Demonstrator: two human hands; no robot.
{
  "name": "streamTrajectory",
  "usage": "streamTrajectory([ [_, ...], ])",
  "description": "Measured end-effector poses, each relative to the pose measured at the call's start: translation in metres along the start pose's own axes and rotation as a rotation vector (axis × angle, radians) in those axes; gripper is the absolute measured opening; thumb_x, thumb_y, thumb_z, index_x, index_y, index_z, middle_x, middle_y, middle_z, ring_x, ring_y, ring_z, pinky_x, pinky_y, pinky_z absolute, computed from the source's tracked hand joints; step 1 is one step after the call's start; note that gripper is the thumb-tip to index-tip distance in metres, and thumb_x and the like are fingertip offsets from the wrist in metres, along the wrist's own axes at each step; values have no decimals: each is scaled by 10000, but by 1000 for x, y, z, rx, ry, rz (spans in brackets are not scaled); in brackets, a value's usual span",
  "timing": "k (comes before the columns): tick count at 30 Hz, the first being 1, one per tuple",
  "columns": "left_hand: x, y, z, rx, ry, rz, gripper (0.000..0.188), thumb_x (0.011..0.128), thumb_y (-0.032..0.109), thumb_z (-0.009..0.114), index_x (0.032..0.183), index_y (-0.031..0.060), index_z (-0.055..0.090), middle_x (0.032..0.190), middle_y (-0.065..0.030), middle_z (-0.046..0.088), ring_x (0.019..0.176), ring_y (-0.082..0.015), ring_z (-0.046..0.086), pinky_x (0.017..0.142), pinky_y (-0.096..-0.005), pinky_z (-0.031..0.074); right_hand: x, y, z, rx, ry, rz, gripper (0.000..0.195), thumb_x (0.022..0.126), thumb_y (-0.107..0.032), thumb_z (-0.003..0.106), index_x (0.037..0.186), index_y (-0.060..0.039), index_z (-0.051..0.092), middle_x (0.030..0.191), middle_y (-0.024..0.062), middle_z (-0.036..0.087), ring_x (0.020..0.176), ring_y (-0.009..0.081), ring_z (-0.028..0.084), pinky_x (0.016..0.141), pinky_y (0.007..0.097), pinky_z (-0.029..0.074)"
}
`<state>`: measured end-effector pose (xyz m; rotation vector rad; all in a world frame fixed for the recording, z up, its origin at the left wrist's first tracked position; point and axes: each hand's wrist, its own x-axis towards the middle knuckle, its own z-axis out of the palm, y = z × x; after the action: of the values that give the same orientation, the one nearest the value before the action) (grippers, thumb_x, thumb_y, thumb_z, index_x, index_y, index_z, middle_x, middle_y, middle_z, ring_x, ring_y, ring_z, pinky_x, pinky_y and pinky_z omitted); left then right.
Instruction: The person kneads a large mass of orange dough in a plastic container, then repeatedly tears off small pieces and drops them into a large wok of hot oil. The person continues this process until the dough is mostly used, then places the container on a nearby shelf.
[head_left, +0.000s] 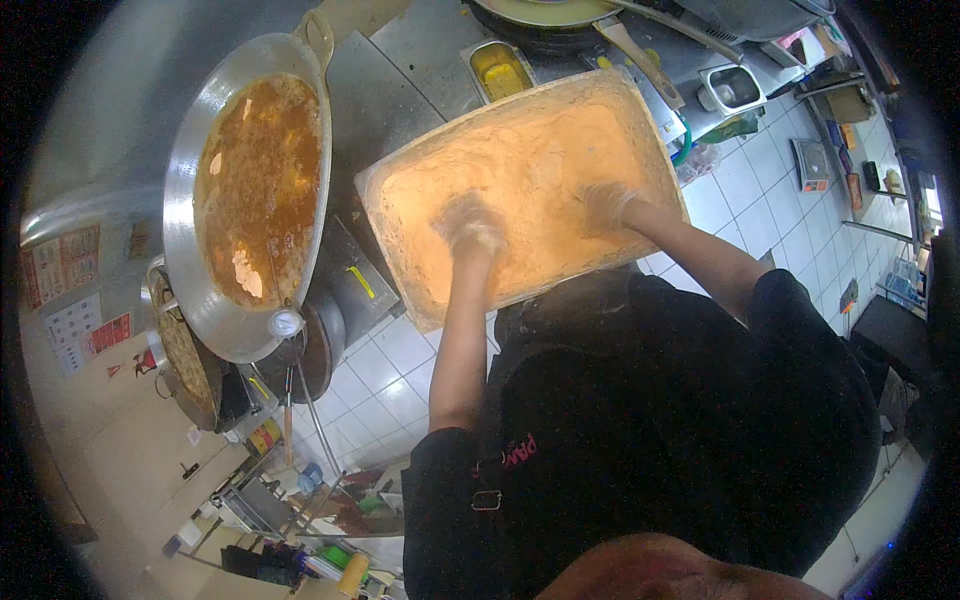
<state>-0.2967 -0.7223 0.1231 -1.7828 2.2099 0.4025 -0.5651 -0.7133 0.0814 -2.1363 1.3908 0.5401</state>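
Note:
A rectangular tub (525, 289) full of pale orange flour-like powder (517, 157) stands before me. My left hand (472, 219) is blurred and partly sunk in the powder, left of the middle. Toward the tub's right side, my right hand (609, 208) is also blurred, its fingers down in the powder. Whether either hand grips something under the powder cannot be made out. Left of the tub sits a large metal wok (185, 157) of bubbling brown oil (259, 180). A few pale pieces (246, 274) float in that oil.
A dial thermometer (286, 323) is at the wok's near rim. Behind the tub are a metal pan (499, 71) with yellow contents and a wooden-handled tool (637, 60). A small steel container (731, 88) stands at the right. Another wide pan (180, 352) lies beyond the wok.

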Motion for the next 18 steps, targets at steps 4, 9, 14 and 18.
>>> streamTrajectory([
  [4, 66, 45, 46, -142, 312, 81, 702, 950, 383, 577, 1566, 99, 395, 1408, -203, 619, 1363, -378, 530, 1143, -535, 380, -2, 9, -7, 83, -20, 116, 465, 779, -401, 736, 1039, -16, 739, 1044, 251, 738, 1006, 395, 716, 903, 486, 544],
  [9, 146, 83, 55, -32, 11, 353, 504, 904, 264, 647, 1378, 95, 620, 1342, -196, 664, 1248, -390, 624, 1034, -539, 491, -2, 28, -36, 41, 97, 137, 418, 812, -330, 710, 1059, 7, 726, 1027, 282, 723, 994, 419, 706, 888, 479, 546],
  [14, 102, 86, -12, -49, -187, 362, 392, 888, 213, 664, 1261, 94, 694, 1277, -201, 690, 1189, -357, 664, 980, -503, 532, -57, 15, -79, 238, 218, 270, 434, 832, -333, 713, 1075, 26, 713, 1088, 286, 714, 1040, 411, 697, 931, 477, 536],
  [18, 96, 40, 14, -142, -23, 442, 314, 925, 269, 668, 1169, 73, 699, 1201, -205, 703, 1135, -332, 680, 950, -445, 545, -65, 13, -88, 364, 307, 248, 443, 842, -360, 718, 1087, 9, 717, 1137, 266, 709, 1072, 408, 681, 947, 468, 527],
])
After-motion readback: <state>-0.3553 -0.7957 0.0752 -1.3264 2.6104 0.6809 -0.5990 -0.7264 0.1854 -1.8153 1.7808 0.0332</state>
